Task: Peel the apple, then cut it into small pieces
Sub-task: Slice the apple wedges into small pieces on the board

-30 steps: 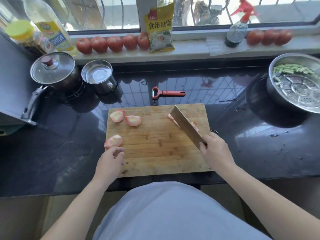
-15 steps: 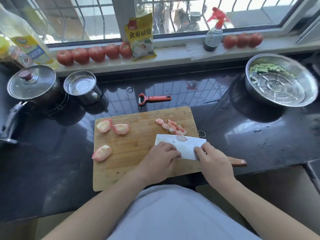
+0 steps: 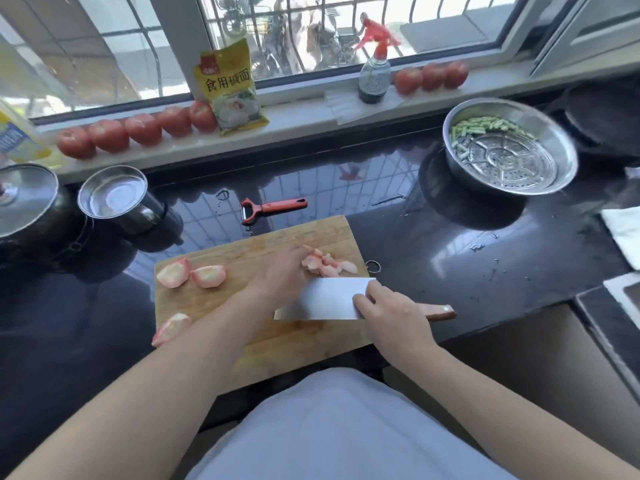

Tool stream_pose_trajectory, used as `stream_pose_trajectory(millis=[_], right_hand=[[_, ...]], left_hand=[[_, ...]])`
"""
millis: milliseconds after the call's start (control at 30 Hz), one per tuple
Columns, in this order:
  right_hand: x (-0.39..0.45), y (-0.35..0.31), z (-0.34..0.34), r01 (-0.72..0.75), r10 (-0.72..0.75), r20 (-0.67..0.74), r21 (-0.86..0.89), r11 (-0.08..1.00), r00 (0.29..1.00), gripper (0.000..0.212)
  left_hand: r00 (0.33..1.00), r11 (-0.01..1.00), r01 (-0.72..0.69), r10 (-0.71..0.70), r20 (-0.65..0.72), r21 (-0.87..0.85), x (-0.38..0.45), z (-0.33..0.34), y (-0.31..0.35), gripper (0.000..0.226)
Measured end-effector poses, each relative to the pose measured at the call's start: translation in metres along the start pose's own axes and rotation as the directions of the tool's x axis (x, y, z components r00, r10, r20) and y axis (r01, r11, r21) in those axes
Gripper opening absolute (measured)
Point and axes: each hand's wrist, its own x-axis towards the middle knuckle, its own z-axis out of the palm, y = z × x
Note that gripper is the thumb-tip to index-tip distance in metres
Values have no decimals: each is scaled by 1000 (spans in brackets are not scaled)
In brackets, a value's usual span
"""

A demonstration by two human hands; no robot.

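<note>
Right hand (image 3: 391,313) fingers curl round the cleaver (image 3: 322,299), blade lying flat; left hand (image 3: 280,275) is blurred, fingers look loose by the cut apple pieces (image 3: 327,265) on the board's (image 3: 242,251) far right. Sweeping bits off that blade could nick fingertips, and the wedge (image 3: 171,327) overhanging the near-left edge might drop.

Both forearms reach up from the bottom of the frame toward centre. The left hand (image 3: 282,277), motion-blurred, sits just left of centre, its finger pose unclear. The right hand (image 3: 391,313), right of centre, grips with curled fingers.
</note>
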Motion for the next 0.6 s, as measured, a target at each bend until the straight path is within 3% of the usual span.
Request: stream_pose_trajectory(millis=[100, 233, 300, 367, 433, 500, 600], right_hand=[[-7, -1, 5, -32, 28, 34, 124, 992, 999, 41], [-11, -14, 7, -163, 149, 65, 334, 928, 987, 34], [-10, -26, 8, -243, 219, 106, 419, 875, 970, 30], [-7, -38, 11, -283, 248, 135, 472, 835, 959, 30], [-2, -51, 11, -312, 258, 175, 512, 800, 950, 32], [4, -63, 9, -338, 258, 221, 534, 775, 940, 36], [12, -77, 1, -371, 266, 264, 541, 755, 927, 35]], left_hand=[[988, 992, 49, -65, -142, -115, -24, -15, -17, 45], [890, 966, 94, -190, -414, -241, -89, -38, -55, 48], [849, 916, 203, -340, -405, -345, -125, -44, -82, 48], [802, 855, 316, -472, -365, -412, -158, -44, -112, 33], [755, 838, 403, -531, -384, -367, -181, -41, -142, 23], [711, 803, 499, -594, -375, -325, -190, -39, -165, 29], [687, 723, 558, -678, -262, -407, -182, -34, -177, 34]])
